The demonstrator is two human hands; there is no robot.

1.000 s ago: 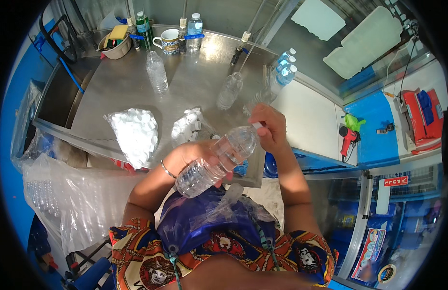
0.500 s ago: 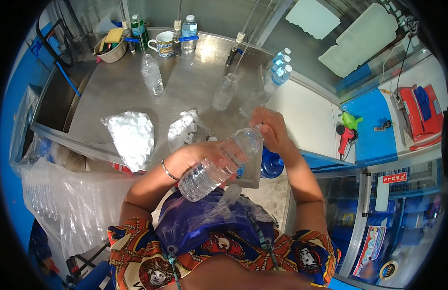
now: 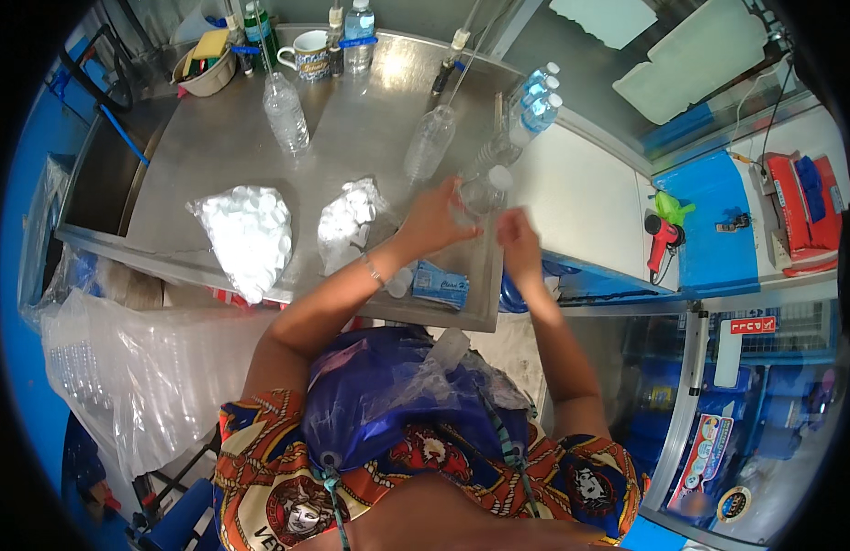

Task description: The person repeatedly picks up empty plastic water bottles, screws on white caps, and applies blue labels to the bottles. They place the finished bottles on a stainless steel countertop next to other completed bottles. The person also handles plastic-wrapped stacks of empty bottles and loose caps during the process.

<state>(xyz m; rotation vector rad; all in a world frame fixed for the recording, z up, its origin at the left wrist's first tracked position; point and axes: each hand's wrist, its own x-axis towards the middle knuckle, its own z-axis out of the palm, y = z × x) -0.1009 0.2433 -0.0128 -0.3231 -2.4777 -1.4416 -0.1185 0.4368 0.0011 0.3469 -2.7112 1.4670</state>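
Note:
My left hand (image 3: 434, 223) is wrapped round a clear plastic bottle (image 3: 483, 195) with a white cap (image 3: 500, 178), held upright at the steel counter's right end. Just right of the bottle, apart from it, is my right hand (image 3: 520, 243); its fingers are curled and smeared by motion. Behind the bottle runs a row of capped bottles (image 3: 538, 112) with blue labels. Two clear bottles stand under thin metal tubes, one bottle (image 3: 431, 145) nearby and another bottle (image 3: 286, 118) further left. A bag of white caps (image 3: 349, 223) lies left of my left hand.
The steel counter (image 3: 205, 156) also carries a bigger bag of caps (image 3: 248, 241), a blue packet (image 3: 441, 285), a mug (image 3: 310, 57) and a basket with sponges (image 3: 207, 78). A red heat gun (image 3: 661, 243) lies on the right-hand counter. Wrapped bottles (image 3: 131, 367) sit lower left.
The bottle has gone from tilted before my chest to upright at the counter's right end and now shows a white cap. My left hand moved forward with it; my right hand came away from its neck.

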